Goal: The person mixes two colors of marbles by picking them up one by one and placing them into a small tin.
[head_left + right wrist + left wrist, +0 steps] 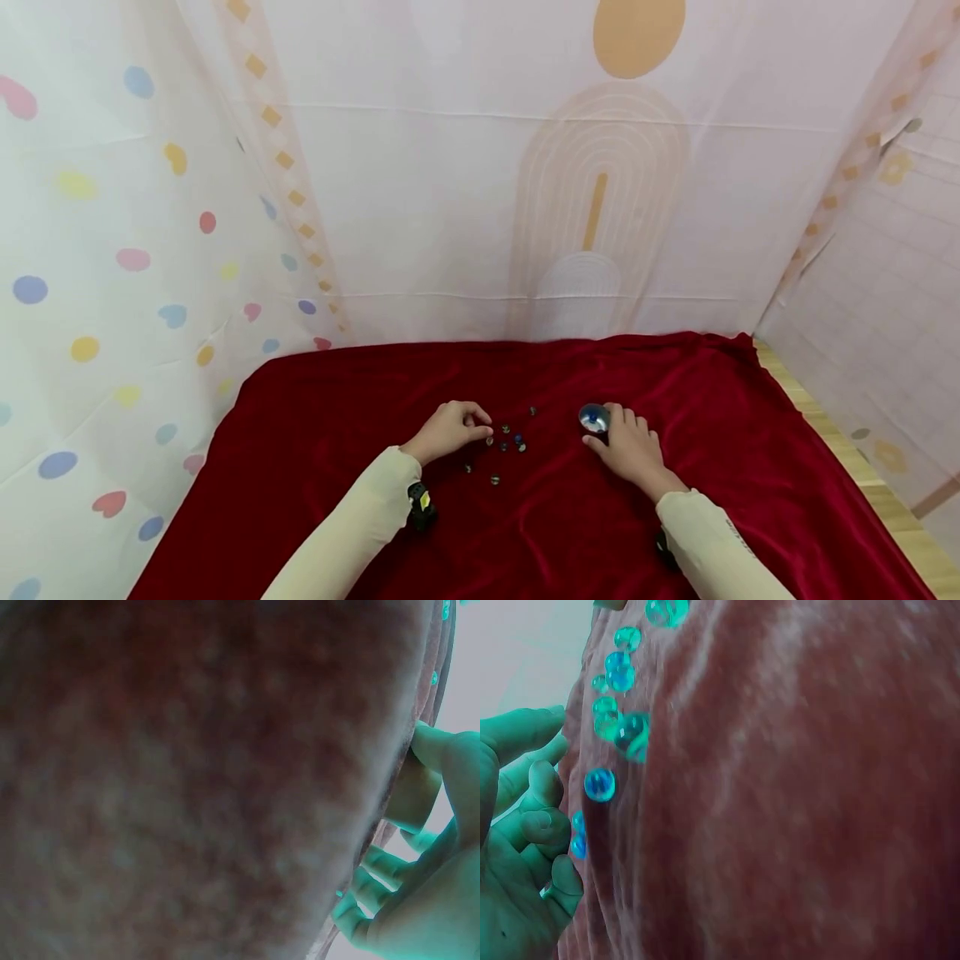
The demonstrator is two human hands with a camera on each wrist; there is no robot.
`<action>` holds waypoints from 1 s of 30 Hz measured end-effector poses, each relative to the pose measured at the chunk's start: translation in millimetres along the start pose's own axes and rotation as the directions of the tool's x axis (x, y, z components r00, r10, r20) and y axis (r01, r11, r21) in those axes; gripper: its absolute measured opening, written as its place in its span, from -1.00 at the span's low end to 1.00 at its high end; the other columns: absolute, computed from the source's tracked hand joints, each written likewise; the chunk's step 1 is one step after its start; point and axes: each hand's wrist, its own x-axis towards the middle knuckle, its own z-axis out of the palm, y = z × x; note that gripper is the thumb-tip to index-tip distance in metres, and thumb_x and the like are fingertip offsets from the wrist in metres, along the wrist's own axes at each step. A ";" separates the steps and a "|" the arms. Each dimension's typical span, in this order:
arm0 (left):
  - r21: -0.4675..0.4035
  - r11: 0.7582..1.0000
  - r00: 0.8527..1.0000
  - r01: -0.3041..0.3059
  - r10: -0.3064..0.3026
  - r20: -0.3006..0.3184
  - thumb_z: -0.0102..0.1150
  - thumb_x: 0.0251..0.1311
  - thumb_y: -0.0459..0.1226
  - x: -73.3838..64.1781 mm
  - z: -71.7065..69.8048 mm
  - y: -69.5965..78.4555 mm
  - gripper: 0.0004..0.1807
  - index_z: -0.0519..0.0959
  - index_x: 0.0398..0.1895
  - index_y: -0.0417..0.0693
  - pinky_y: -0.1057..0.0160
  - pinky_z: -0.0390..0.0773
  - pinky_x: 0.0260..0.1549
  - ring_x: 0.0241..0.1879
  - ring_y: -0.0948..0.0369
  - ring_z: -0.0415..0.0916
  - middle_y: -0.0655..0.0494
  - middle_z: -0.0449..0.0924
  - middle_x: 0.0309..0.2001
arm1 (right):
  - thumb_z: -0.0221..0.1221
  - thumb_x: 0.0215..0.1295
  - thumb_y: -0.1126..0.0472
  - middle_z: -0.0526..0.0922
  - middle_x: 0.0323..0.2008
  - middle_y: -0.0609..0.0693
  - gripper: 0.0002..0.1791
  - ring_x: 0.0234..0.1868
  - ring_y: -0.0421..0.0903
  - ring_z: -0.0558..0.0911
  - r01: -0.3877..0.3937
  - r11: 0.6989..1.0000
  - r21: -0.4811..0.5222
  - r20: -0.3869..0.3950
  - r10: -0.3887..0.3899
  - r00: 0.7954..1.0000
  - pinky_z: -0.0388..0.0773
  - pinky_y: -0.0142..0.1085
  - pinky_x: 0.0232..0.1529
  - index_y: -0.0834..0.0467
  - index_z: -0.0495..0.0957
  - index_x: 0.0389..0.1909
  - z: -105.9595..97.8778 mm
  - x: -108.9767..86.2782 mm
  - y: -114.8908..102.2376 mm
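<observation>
Apparently, the step in hand is picking up marbles [522, 447] one at a time to put in a bowl. The marble nearest the grip [490, 441] sits right by the thumb tip of the left hand [448, 432], on the side nearer the person; whether they touch, I cannot tell. The others lie loosely scattered, most of them just to the right of those fingertips. The left hand's fingers are bent but not closed together, and no marble shows between them. So the next move calls for a light thumb-and-finger pinch, since smooth round glass could easily roll off. Well apart to the right, the right hand [632, 443] grips the small shiny bowl [586, 423], thumb and fingers around its side; a blue spot inside may be a marble. Everything rests on a rumpled red cloth [570, 542], with a patterned curtain [420, 208] behind.
</observation>
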 end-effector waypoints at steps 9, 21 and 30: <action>-0.028 0.998 0.999 0.047 -0.047 0.005 0.32 0.14 -0.24 -6.2 -1.5 -16.4 -0.82 0.67 -0.21 -0.07 0.33 0.38 -0.51 -0.57 0.26 0.32 0.13 0.45 -0.57 | 0.24 0.25 -0.06 0.45 0.12 0.29 -0.27 0.08 0.27 0.43 -0.001 1.000 0.002 -0.009 0.001 1.000 0.38 0.13 -0.02 0.31 0.26 0.27 1.4 -0.2 0.5; -0.022 0.998 0.998 0.067 -0.067 0.001 0.34 0.11 -0.27 -8.9 -2.7 -21.8 -0.80 0.66 -0.18 -0.08 0.33 0.38 -0.54 -0.61 0.27 0.31 0.13 0.44 -0.60 | 0.24 0.26 -0.06 0.44 0.14 0.29 -0.27 0.09 0.27 0.42 -0.002 1.000 0.004 -0.005 0.002 1.000 0.37 0.14 -0.01 0.31 0.25 0.27 1.0 0.3 0.8; -0.008 0.995 0.995 0.096 -0.096 -0.007 0.35 0.10 -0.23 -7.9 -1.8 -22.5 -0.80 0.67 -0.19 -0.06 0.31 0.38 -0.51 -0.60 0.25 0.33 0.13 0.46 -0.60 | 0.23 0.26 -0.06 0.44 0.14 0.29 -0.26 0.10 0.27 0.41 0.003 1.000 0.004 -0.007 -0.003 1.000 0.37 0.14 -0.01 0.31 0.24 0.28 1.2 1.7 1.4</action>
